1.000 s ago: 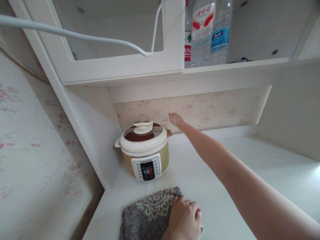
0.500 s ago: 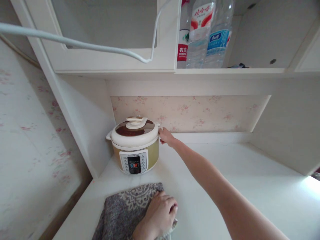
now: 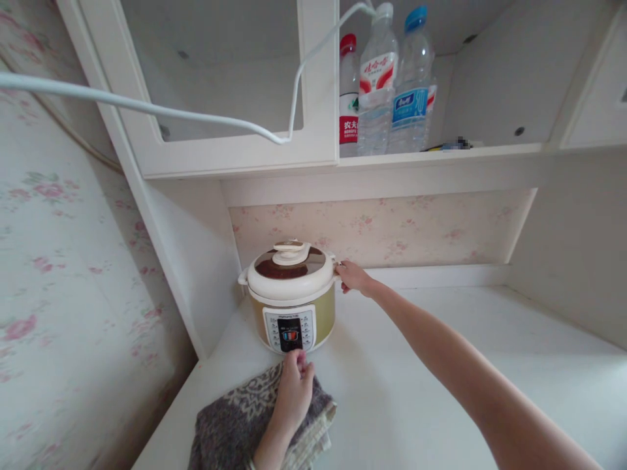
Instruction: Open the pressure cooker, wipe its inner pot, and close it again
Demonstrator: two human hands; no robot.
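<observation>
Electric pressure cooker (image 3: 292,298) is standing on the white counter (image 3: 406,372), behind the patterned cloth (image 3: 232,418). Right hand (image 3: 353,277) is curling its fingers at the side handle (image 3: 336,278); closure unclear. Left hand (image 3: 294,386) is overlapping the cloth, fingers half-bent, hold unclear. Judgement: secure holding is depending on wrapping the handle fully.

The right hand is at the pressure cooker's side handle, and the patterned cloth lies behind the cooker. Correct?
Not behind: the head view shows the patterned cloth in front of the electric pressure cooker. The right hand is at its side handle.
</observation>
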